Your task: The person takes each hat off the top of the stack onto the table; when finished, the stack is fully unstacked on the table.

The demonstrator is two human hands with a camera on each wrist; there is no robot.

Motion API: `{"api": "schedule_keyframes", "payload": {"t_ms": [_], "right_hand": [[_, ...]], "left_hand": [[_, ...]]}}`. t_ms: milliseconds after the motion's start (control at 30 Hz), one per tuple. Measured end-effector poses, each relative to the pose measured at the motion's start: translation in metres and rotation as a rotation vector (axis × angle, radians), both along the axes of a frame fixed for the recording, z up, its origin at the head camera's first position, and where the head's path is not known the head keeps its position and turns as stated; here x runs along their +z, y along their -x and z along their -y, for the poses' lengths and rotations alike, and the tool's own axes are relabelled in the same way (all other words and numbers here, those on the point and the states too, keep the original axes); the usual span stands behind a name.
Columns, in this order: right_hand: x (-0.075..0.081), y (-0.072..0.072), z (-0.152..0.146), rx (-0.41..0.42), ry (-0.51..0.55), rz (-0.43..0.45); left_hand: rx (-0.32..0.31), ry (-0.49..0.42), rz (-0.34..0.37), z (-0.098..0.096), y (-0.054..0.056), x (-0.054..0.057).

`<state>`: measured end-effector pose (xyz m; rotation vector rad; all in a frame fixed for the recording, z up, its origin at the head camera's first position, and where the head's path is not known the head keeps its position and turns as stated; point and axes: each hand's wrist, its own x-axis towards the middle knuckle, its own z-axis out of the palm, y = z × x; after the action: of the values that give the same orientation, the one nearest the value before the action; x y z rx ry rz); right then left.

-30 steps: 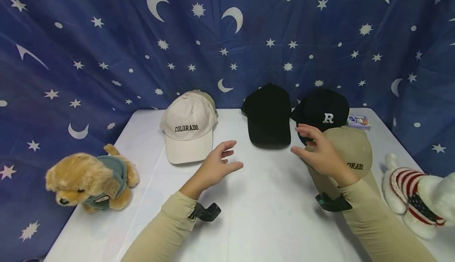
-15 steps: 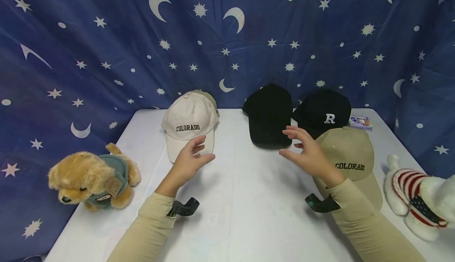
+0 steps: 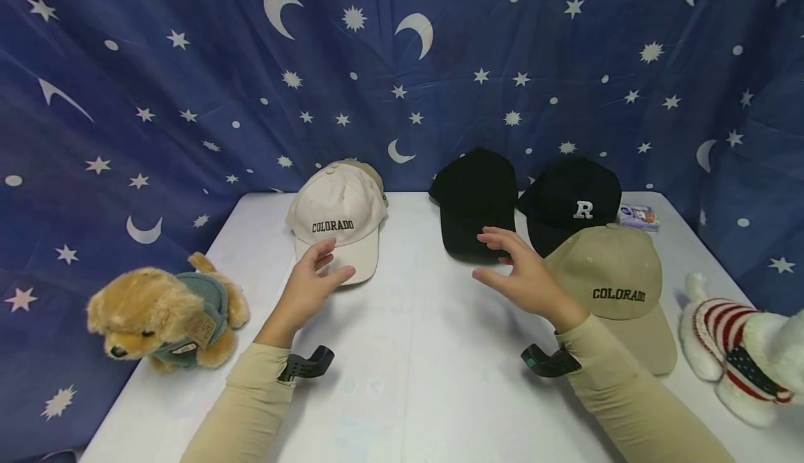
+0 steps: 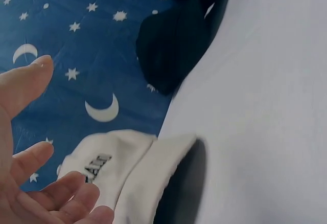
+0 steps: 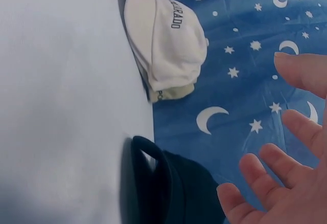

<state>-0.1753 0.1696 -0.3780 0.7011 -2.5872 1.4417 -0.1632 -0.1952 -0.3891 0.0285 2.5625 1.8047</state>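
My left hand (image 3: pixel 308 286) hovers above the table with relaxed, spread fingers, overlapping the brim of a cream COLORADO cap (image 3: pixel 339 204) in the head view. Nothing is in its grasp. That cap's crown and brim also show beyond the fingers in the left wrist view. Fingers parted and holding nothing, my right hand (image 3: pixel 524 278) floats between a plain black cap (image 3: pixel 477 184) and a tan COLORADO cap (image 3: pixel 628 267). Behind the tan cap sits a dark cap with a white R (image 3: pixel 571 190). A greenish cap (image 5: pixel 176 92) is mostly hidden behind the cream one.
A golden plush dog (image 3: pixel 151 309) in a teal outfit stands at the table's left. To the right is a white plush toy (image 3: pixel 741 344) in a striped flag outfit. A small purple packet (image 3: pixel 638 217) lies at the back right. A blue starry curtain (image 3: pixel 352 65) hangs behind the white table (image 3: pixel 402 393).
Both hands have shifted left; the left one now overlaps the cream cap's brim, while the right has moved off the tan cap's lettering toward the black cap. The caps have stayed put.
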Motion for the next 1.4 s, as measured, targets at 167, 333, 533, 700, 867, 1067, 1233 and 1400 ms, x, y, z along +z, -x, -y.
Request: {"api": "schedule_keyframes", "payload": {"t_ms": [167,333,533,700,867,1067,1233,1400], "right_hand": [[-0.002,0.001,0.010,0.031,0.012,0.032],[-0.004,0.004,0.022,0.048,0.003,0.035],[-0.005,0.006,0.037,0.075,0.005,0.065],[-0.005,0.009,0.049,0.102,0.003,0.070],[-0.004,0.012,0.059,0.126,0.008,0.068],[-0.007,0.015,0.069,0.125,0.003,0.070],[-0.009,0.018,0.077,0.132,0.001,0.069],[-0.010,0.022,0.087,0.135,0.000,0.097]], "left_hand": [[0.046,0.036,0.012,0.012,0.002,-0.003],[0.073,0.062,0.022,0.024,0.006,-0.008],[0.089,0.091,0.052,0.035,0.006,-0.011],[0.112,0.134,0.082,0.041,0.008,-0.013],[0.139,0.163,0.107,0.046,0.011,-0.020],[0.165,0.137,0.139,0.050,0.014,-0.030],[0.167,0.117,0.172,0.051,0.014,-0.033],[0.177,0.109,0.184,0.052,0.017,-0.035]]}}
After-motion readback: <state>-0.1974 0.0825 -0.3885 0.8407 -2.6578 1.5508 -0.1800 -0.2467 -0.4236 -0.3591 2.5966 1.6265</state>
